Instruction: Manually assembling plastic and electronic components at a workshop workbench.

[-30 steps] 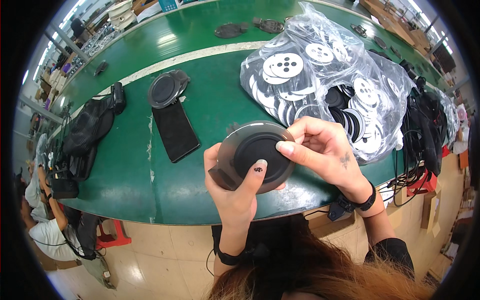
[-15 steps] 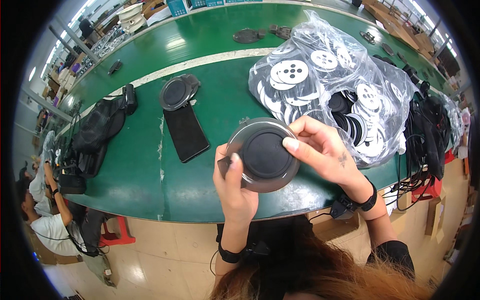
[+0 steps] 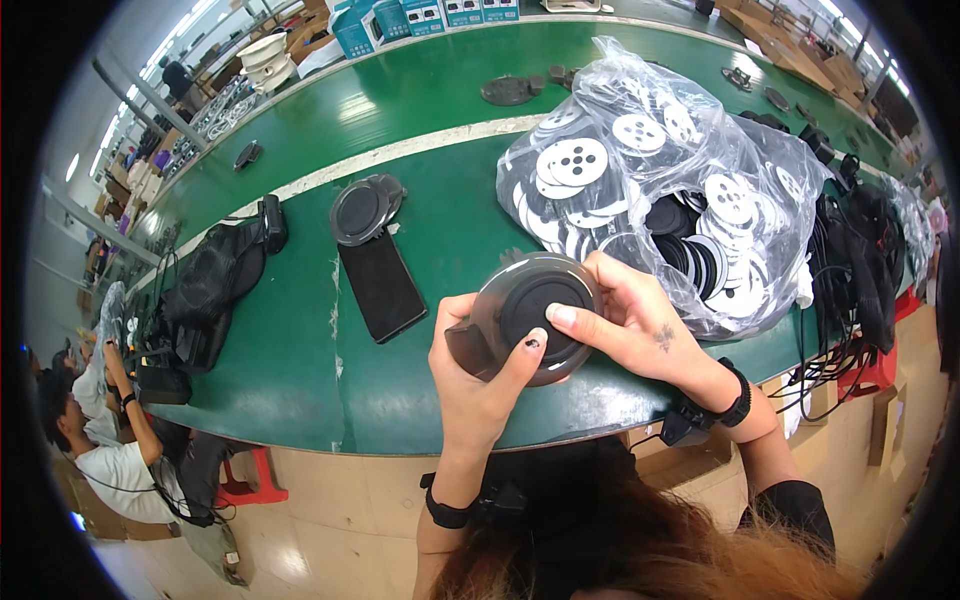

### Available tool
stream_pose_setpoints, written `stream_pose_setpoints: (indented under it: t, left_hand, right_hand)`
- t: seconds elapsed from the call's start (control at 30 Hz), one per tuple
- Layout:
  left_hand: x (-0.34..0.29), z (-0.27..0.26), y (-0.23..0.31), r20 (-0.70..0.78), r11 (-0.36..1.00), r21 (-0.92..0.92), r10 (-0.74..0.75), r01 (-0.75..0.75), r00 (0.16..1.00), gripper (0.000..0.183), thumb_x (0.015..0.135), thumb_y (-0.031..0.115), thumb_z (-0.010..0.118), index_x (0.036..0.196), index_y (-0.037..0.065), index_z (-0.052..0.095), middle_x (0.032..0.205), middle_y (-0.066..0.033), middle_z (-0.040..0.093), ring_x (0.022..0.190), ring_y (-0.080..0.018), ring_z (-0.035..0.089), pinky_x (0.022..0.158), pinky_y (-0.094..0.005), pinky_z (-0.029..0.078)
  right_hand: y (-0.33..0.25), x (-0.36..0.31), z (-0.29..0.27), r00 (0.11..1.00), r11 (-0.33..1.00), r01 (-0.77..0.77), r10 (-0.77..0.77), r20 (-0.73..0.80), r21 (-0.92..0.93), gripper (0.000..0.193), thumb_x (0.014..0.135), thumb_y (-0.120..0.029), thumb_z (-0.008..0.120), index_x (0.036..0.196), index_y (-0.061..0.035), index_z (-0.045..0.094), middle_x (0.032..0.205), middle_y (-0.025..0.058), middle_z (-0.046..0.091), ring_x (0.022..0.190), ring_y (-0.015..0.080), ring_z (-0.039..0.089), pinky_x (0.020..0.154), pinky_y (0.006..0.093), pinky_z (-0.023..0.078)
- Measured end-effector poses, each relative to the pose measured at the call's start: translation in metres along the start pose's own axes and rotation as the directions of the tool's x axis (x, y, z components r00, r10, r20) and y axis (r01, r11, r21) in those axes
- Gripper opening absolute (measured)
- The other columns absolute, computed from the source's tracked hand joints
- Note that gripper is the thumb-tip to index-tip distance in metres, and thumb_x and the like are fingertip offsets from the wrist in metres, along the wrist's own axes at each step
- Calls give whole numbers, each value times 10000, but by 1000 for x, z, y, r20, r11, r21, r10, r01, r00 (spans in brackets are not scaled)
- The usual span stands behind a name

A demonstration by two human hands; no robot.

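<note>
Between my two hands is a round, smoky translucent housing with a black disc (image 3: 545,300) at its centre, raised above the table's near edge. My left hand (image 3: 475,385) grips its left side, with the thumb pressed on the disc. My right hand (image 3: 635,325) holds the right side, its thumb also on the disc. Just beyond sits a clear plastic bag (image 3: 690,150) full of white discs with holes, some black discs showing in its opening. Left of my hands lies a black phone (image 3: 382,285), with a similar round housing (image 3: 362,210) at its far end.
The green table (image 3: 270,370) has black gear (image 3: 215,285) on its left and a tangle of dark cables (image 3: 850,270) on its right. More dark round parts (image 3: 510,90) lie farther back, near blue boxes (image 3: 440,18). Another person (image 3: 120,465) sits at the far left.
My left thumb has moved from the housing's rim onto the black disc. The housing has shifted slightly and turned in my hands. The whole view has moved a little.
</note>
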State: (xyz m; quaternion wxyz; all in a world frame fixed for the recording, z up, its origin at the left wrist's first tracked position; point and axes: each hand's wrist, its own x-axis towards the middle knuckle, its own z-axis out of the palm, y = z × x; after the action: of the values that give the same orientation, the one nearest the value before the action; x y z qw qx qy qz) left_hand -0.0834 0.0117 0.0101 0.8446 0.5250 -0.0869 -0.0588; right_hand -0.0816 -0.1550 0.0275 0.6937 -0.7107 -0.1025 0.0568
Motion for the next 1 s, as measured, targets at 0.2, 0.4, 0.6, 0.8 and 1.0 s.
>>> stream_pose_setpoints:
  t: [0.2, 0.4, 0.6, 0.8, 1.0]
  left_hand:
    - [3, -5, -6, -7, 994, 112, -1, 1, 1000, 332, 799, 98, 617, 1037, -24, 420, 972, -108, 549, 917, -154, 562, 731, -290, 534]
    - [4, 1, -13, -40, 992, 65, 110, -107, 993, 419, 945, 350, 350, 1114, -32, 371, 1050, -162, 528, 848, -234, 622, 581, -327, 592]
    - [-2, 8, -13, -104, 992, 89, 104, -95, 989, 511, 951, 379, 338, 1180, -69, 425, 1064, -138, 539, 964, -182, 554, 733, -282, 524]
    - [-3, 1, -16, -69, 869, 444, 277, -219, 958, 474, 960, 326, 350, 1161, -83, 481, 1051, -143, 587, 907, -159, 563, 788, -267, 444]
    - [-6, 9, -11, -97, 839, 527, 217, -135, 971, 464, 965, 321, 319, 1163, -68, 475, 1003, -107, 577, 811, -109, 580, 598, -232, 542]
  right_hand:
    - [-1, -2, -2, 997, 996, 35, -40, -60, -79, 276, 885, -249, 570, 835, 15, 508, 683, 5, 538, 659, 23, 462, 565, 209, 420]
    - [-3, 4, 3, 926, 873, 265, -348, -143, -410, 287, 830, -213, 626, 982, 12, 533, 952, 130, 552, 808, 167, 549, 665, 285, 449]
    - [-6, 2, -11, 804, 468, 470, -578, 143, -748, 518, 686, -210, 738, 1115, -18, 521, 1127, 164, 507, 985, 331, 528, 855, 383, 445]
    - [-4, 0, -12, 836, 485, 499, -488, 251, -718, 465, 719, -216, 713, 1086, 16, 546, 1204, 234, 494, 1093, 335, 518, 906, 381, 443]
    - [3, 0, -7, 797, 363, 510, -540, 270, -780, 392, 727, -180, 695, 1029, 31, 562, 1090, 201, 577, 920, 276, 618, 683, 316, 539]
